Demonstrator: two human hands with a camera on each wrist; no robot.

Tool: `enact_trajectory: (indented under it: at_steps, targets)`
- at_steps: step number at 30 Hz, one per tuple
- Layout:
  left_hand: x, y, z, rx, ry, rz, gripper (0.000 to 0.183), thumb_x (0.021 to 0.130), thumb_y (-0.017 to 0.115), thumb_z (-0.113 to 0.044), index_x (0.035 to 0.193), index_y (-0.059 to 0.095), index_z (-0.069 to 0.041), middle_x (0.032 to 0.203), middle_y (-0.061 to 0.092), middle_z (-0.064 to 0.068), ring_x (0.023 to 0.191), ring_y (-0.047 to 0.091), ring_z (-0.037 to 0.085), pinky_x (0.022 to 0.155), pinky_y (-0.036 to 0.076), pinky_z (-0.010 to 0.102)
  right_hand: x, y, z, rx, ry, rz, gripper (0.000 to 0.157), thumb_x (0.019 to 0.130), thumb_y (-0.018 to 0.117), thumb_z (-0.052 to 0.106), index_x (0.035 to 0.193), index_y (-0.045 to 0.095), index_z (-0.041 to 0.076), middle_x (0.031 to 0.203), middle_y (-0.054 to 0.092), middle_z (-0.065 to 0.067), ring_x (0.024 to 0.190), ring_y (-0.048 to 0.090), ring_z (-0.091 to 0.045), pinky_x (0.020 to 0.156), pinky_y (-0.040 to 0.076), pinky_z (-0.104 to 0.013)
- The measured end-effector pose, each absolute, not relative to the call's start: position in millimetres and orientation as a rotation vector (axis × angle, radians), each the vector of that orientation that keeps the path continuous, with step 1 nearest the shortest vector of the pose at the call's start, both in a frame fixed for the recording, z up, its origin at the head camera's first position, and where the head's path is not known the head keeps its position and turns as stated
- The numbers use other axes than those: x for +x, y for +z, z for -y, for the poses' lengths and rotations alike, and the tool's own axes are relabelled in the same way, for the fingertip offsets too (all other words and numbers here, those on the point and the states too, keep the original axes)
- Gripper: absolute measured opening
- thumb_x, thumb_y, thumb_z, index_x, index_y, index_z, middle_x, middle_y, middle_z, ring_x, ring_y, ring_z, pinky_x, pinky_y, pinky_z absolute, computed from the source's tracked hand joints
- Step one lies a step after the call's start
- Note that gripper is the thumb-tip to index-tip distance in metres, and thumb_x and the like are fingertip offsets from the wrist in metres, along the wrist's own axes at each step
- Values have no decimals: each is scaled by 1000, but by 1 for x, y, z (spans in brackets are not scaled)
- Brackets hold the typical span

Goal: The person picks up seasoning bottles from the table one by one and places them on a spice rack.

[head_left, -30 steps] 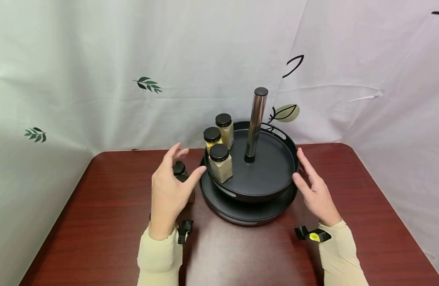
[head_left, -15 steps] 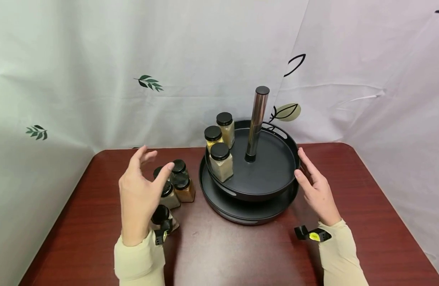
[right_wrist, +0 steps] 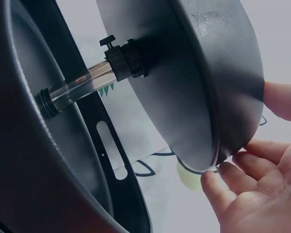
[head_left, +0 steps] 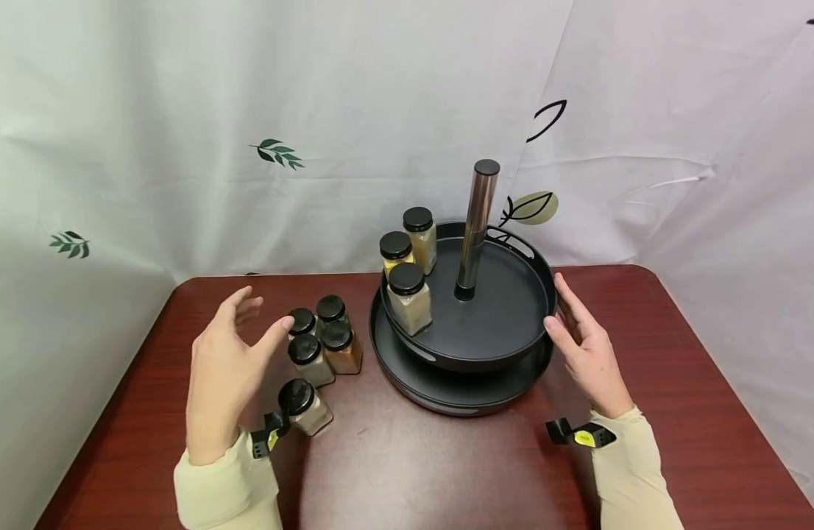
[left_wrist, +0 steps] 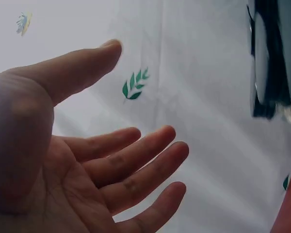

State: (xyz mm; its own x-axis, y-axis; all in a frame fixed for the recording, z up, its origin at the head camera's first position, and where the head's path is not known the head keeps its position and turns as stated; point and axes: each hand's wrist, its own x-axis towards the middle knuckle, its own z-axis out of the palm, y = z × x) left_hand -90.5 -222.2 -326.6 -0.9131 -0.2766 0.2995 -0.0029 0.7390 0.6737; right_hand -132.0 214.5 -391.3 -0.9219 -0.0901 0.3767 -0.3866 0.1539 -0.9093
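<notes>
Black, shallow and round, the upper tray (head_left: 500, 316) sits above a matching black lower tray (head_left: 447, 386) on a reddish-brown counter (head_left: 394, 486), with an upright shiny metal post (head_left: 476, 228) rising from its middle. The person's right hand (head_left: 586, 353) is at its right side, the fingers (right_wrist: 254, 165) nearly straight and touching the outer wall and its lower edge, thumb against the wall too, not curled round it.

The relation that seems to matter most is on the other side. Four small clear square jars with black lids (head_left: 317, 368) stand in a cluster on the counter, long axes upright, between the person's left hand (head_left: 221, 375) and the trays; the left hand is clearly the nearer one. Its thumb and fingers (head_left: 235, 303) are spread wide apart with nothing between them. From the thumb tip the cluster lies to the right; seen from the head, that tip overlaps the edge of one lid, but the left wrist view shows the thumb against white leaf-printed cloth (left_wrist: 208, 58) alone.

Apart from the cluster, nearer the person, one similar jar of pale contents (head_left: 312, 416) stands just beside the left wrist. Three more black-lidded jars (head_left: 410, 308) stand along the left of the upper tray, well apart from the right hand.
</notes>
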Motion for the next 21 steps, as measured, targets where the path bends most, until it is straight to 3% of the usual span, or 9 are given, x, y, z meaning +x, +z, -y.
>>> enact_trajectory:
  at_steps: [4,9,21]
  targets:
    - [-89,-329,234,188,-948,2649,70,93,72,-39,149,45,-6,134,63,17,117,59,38,89,45,52,-133,-392,-214,477,1894,2152,61,101,52,-6,157,31,4,163,27,-13,148,31,-21,111,32,-16]
    - [-90,-335,248,136,-933,2720,66,97,67,-39,148,46,-4,134,61,19,114,60,40,88,47,55,-133,-393,-214,477,1898,2144,61,100,53,-7,157,32,4,163,27,-15,147,32,-21,111,32,-17]
    - [-104,-363,276,-20,-1050,2856,62,96,70,-27,148,46,-6,134,58,25,117,60,45,92,48,59,-132,-393,-213,513,1972,2091,63,99,53,-10,157,29,1,164,25,-14,148,30,-22,111,31,-17]
